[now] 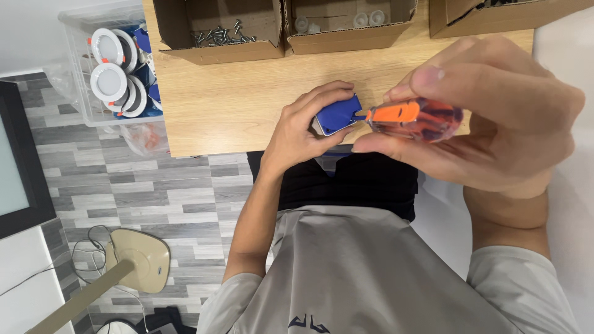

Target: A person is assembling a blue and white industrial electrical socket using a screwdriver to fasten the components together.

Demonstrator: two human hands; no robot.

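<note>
The left hand (303, 127) is pinning a small blue box (337, 114) against the edge of the wooden surface (223, 105), its grip closed round the box's near side. The right hand (495, 117) is wrapping its grip tight on a screwdriver (411, 119) with an orange-and-clear handle, the tip meeting the box's right face. This looks like a screw being driven into the box. The next turn is asking for the tip staying seated and the box staying steady. Cardboard boxes of screws (219, 34) and white caps (346, 21) are sitting along the far side; a bin of round lights (114, 68) is standing left.
</note>
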